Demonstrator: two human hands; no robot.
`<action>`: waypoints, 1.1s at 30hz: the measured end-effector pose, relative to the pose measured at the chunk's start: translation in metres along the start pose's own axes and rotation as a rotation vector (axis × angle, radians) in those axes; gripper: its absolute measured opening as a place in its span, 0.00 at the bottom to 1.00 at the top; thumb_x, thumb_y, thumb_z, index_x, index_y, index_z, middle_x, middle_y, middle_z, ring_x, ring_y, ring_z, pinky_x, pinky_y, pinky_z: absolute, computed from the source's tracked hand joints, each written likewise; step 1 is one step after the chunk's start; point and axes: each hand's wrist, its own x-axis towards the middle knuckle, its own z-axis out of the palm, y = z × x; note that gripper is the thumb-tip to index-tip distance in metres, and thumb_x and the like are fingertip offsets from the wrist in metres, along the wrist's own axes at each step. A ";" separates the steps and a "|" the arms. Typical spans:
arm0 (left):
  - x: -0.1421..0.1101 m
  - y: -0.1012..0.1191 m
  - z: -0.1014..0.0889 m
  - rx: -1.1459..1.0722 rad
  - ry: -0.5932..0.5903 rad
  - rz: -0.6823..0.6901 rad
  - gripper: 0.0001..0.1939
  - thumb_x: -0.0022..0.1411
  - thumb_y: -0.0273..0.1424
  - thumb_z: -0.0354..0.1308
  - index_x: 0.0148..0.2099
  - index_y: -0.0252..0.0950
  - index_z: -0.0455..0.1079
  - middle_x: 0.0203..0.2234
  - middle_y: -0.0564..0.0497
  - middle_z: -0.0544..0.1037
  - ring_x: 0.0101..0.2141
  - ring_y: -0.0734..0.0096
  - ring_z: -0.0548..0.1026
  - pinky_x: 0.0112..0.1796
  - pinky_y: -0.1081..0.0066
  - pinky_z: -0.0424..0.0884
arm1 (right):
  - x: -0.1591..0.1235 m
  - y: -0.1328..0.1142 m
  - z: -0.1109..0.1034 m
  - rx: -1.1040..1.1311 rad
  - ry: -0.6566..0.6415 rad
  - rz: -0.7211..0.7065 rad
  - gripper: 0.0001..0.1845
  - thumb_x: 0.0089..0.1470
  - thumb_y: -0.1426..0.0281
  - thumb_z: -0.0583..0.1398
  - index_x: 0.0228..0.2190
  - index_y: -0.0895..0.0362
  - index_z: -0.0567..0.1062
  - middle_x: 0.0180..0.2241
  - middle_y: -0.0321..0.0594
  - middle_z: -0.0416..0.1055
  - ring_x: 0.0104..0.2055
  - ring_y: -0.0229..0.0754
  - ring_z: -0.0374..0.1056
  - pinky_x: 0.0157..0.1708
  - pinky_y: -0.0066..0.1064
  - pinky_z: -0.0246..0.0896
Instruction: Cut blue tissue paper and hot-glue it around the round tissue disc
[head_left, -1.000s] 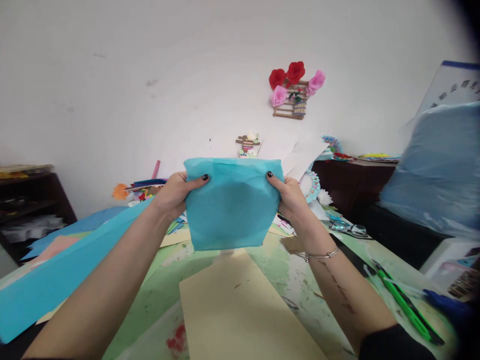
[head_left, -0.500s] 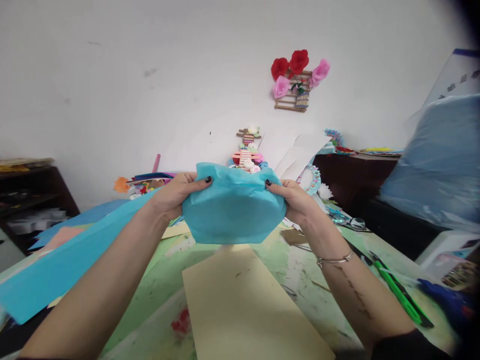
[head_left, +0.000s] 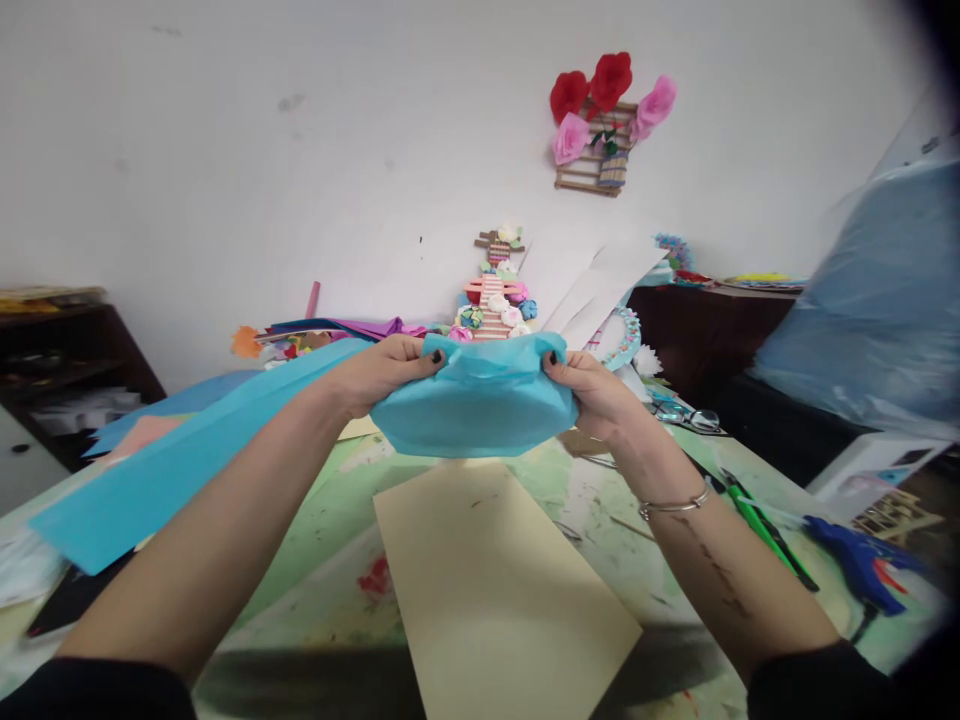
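Observation:
A piece of light blue crepe paper is stretched between my hands above the table. My left hand pinches its upper left edge, thumb on the near face. At the upper right edge, my right hand grips it in the same way. The paper's top edge is gathered and wrinkled, while its lower part bulges and ends in a straight edge. Fingers behind the paper are hidden. Below it, a cream sheet of card lies on the green table. A long strip of blue paper lies beyond my left forearm.
On the right lie a green utility knife, a blue glue gun and eyeglasses. Paper flower crafts stand against the wall. A dark shelf is at left, and a blue plastic bag at right.
The view has tilted down a little. The crepe paper's lower part now looks shorter and tipped, with its top edge more crumpled. Both hands keep their hold.

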 end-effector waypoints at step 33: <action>-0.076 -0.134 0.137 0.834 -0.222 0.536 0.17 0.68 0.36 0.47 0.32 0.37 0.73 0.20 0.51 0.76 0.20 0.75 0.69 0.22 0.75 0.55 | -0.142 0.056 -0.051 -0.837 -0.488 -0.073 0.25 0.52 0.63 0.65 0.52 0.51 0.75 0.50 0.42 0.76 0.52 0.47 0.72 0.53 0.39 0.65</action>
